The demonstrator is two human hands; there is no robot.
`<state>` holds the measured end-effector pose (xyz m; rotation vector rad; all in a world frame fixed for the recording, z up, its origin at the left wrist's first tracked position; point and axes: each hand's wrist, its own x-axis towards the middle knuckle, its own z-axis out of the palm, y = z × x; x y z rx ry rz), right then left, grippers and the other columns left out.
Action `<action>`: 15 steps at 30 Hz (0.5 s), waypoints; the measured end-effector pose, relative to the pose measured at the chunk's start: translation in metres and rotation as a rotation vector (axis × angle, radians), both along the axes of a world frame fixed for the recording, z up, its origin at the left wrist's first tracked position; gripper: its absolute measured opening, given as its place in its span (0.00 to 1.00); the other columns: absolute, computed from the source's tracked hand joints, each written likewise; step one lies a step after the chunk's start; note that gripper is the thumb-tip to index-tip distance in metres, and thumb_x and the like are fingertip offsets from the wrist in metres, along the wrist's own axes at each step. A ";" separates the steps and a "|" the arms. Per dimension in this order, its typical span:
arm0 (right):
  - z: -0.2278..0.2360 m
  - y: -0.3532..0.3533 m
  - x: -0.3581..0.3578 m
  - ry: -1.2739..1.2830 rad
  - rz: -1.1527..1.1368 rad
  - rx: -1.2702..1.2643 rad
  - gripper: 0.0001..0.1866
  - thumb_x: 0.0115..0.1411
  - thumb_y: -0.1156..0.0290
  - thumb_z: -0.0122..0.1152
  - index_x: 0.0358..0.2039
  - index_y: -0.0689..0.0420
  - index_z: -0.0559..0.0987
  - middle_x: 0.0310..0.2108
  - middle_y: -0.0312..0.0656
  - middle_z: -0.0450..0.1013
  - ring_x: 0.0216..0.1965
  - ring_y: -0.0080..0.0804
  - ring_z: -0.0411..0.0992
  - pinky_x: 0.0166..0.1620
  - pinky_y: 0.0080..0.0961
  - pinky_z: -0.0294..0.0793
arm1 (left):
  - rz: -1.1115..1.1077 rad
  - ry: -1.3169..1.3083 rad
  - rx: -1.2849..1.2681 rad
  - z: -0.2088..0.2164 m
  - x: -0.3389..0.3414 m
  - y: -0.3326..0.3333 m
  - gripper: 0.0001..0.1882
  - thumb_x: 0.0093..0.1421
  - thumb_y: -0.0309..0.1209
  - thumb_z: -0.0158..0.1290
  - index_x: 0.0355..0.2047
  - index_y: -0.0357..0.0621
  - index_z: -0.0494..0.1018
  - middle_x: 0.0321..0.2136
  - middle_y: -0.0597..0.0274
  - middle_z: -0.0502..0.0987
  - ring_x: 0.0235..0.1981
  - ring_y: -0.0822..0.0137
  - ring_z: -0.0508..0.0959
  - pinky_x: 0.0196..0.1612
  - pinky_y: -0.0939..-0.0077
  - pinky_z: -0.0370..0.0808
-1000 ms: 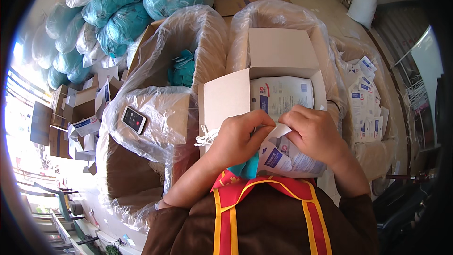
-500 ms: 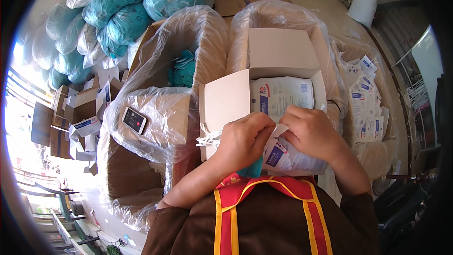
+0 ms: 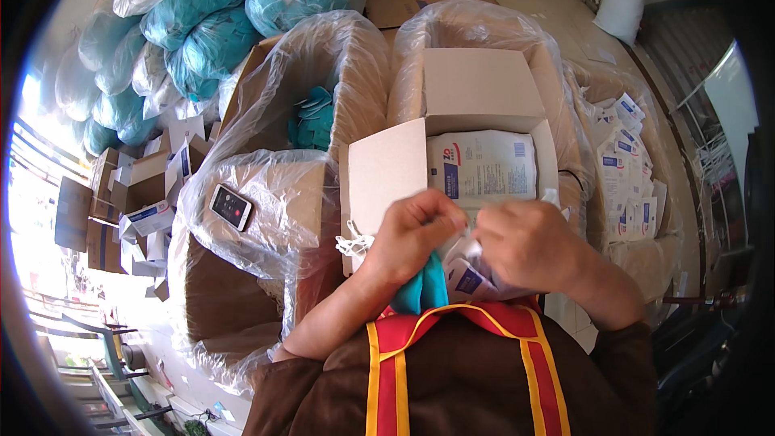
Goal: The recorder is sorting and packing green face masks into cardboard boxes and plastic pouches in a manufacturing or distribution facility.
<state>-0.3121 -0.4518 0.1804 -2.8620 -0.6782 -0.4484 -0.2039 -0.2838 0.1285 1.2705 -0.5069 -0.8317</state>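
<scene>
My left hand (image 3: 420, 234) is closed in a pinch above the near part of an open cardboard box (image 3: 379, 165). Below its palm hangs a folded teal face mask (image 3: 424, 287), and white ear loops (image 3: 353, 246) stick out beside the wrist. My right hand (image 3: 525, 246), smeared by motion, is curled beside it; what its fingers hold cannot be made out. Below the hands lies a small white packet (image 3: 470, 281) with a blue label. A larger white printed packet (image 3: 484, 163) lies farther back in the box.
To the left, a plastic-lined carton (image 3: 270, 89) holds teal pieces (image 3: 313, 117); a phone (image 3: 231, 207) lies on its flap. A lined carton at right holds several white packets (image 3: 626, 165). Bags of teal pieces (image 3: 210, 40) and small boxes (image 3: 145, 182) are piled at far left.
My right hand has moved slightly right and down, away from the left. The white packet edge between my fingers no longer shows plainly, and more of the teal mask shows under my left hand.
</scene>
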 end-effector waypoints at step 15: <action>0.029 0.006 -0.032 0.006 -0.040 0.309 0.15 0.44 0.69 0.73 0.22 0.58 0.73 0.19 0.39 0.63 0.17 0.36 0.66 0.20 0.31 0.63 | 0.234 -0.530 0.499 -0.051 0.073 0.057 0.16 0.58 0.35 0.59 0.42 0.38 0.76 0.24 0.52 0.78 0.27 0.63 0.79 0.34 0.68 0.74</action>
